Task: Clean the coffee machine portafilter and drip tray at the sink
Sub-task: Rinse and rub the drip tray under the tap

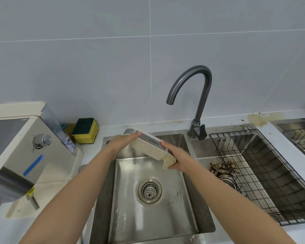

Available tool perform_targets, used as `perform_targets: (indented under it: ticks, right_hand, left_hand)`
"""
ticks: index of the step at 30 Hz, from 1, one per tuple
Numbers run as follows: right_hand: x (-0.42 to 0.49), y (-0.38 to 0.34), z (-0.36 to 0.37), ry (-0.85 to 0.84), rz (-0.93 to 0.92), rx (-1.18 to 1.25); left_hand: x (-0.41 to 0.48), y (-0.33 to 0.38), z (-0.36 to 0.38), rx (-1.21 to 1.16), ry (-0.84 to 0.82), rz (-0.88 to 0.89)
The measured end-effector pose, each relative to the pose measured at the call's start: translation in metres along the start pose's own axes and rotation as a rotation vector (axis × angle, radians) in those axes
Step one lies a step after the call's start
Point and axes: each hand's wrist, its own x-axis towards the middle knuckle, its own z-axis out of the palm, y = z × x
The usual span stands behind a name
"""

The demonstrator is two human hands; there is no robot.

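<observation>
Over the left basin of the steel sink (123, 191), a person holds the cream drip tray (150, 148) tilted, its right end lower, below and left of the faucet (199, 95) spout. The left hand (123, 143) presses straight fingers against the tray's upper left end. The right hand (176, 157) grips the lower right end, thumb on top and fingers curled beneath. Beside the sink to the left stands the coffee machine (16, 152); a wire basket (253, 173) sits in the right basin.
</observation>
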Motion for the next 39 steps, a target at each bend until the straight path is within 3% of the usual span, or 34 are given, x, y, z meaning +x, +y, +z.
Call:
perform_targets:
  ticks: [4, 8, 11, 14, 17, 20, 29, 32, 39]
  right_hand:
    - [0.002, -0.021, -0.003, 0.159, -0.108, -0.085]
    - [-0.004, 0.011, 0.003, 0.086, 0.180, -0.098]
    - [0.000, 0.000, 0.001, 0.076, 0.072, -0.076]
    - [0.004, -0.003, 0.003, 0.171, -0.021, -0.116]
    - [0.002, 0.032, 0.005, 0.085, 0.190, -0.178]
    - [0.003, 0.046, 0.000, 0.041, 0.229, -0.163]
    - [0.004, 0.031, 0.001, 0.151, 0.044, -0.088]
    - [0.009, 0.027, 0.001, 0.233, -0.120, -0.075]
    - [0.003, 0.026, 0.005, 0.209, -0.306, -0.015]
  left_hand:
    - [0.002, 0.015, 0.000, -0.120, 0.137, 0.011]
    - [-0.013, -0.013, 0.026, -0.093, -0.026, -0.198]
    - [-0.010, -0.006, 0.018, -0.154, 0.058, -0.043]
    - [-0.012, -0.009, 0.013, -0.141, 0.170, -0.019]
    - [-0.022, -0.042, 0.024, -0.125, -0.031, -0.175]
    - [-0.027, -0.057, 0.026, -0.094, -0.087, -0.234]
    - [-0.033, -0.047, 0.016, -0.083, -0.098, -0.172]
    - [-0.036, -0.051, 0.013, -0.188, -0.102, -0.166]
    - [-0.043, -0.060, 0.011, -0.617, 0.060, -0.106]
